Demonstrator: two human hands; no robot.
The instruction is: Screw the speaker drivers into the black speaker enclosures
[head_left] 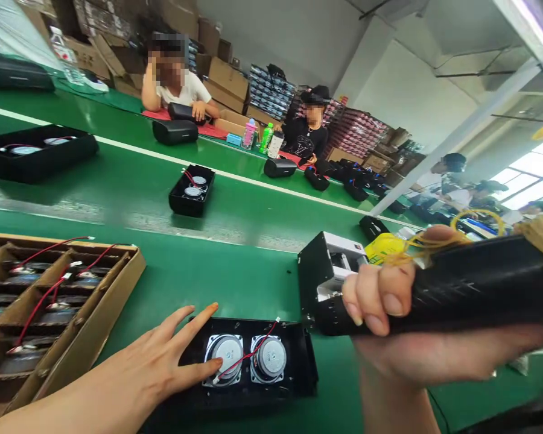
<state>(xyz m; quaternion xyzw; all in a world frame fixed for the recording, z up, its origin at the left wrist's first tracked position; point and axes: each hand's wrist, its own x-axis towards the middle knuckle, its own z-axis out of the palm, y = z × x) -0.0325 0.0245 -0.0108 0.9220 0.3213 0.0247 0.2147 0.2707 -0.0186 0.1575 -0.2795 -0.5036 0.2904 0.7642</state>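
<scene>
Head view: I have the housing [302, 357] just ahead of the left fingertips, judged stiff, light and a bit slick, so I'd take it by the side walls and stay off the cones of the two speakers [271, 357], likely the heavy part, and the thin red leads [250, 354], which could snag. Left hand [149, 364] is palm-down, fingers splayed and grasping nothing, thumb tip over the nearest speaker, contact uncertain; right hand [389, 298] is raised well right of those fingers, wrapped round a thick black tool [470, 286] held roughly level.
</scene>
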